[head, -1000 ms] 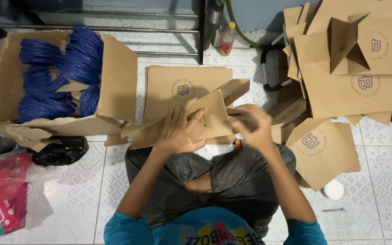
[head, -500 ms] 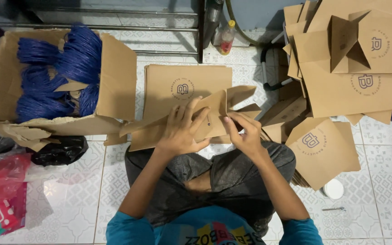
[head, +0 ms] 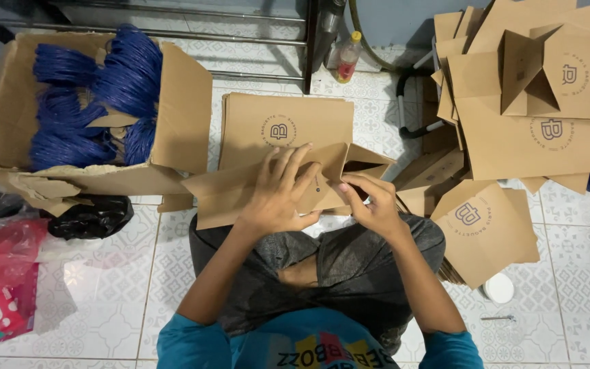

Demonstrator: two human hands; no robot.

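We have the brown paper bag [head: 240, 191] lying flat across our lap, just near of the flat stack of bags [head: 288, 123] on the tiled floor [head: 582, 273]. Our left hand [head: 278, 191] is spread open, palm down, pressing the bag flat rather than gripping it. Our right hand [head: 373, 201] is pinched at the bag's open mouth, fingertips closed on the edge beside a small dark hole; whether something thin is held there, we cannot tell.

What could go wrong, as we judge it: the paper is thin and creased, so a hard pull at the pinched edge could tear it at the hole. If the left hand eases off, the bag could slide off our lap toward the floor. The leaning pile of finished bags [head: 534, 109] at the far right looks loose and could slump onto the ones below. The blue cord bundles [head: 90, 96] sit in the cardboard box [head: 186, 116] at the far left, well apart from both hands, so a reach across might drag the bag askew.
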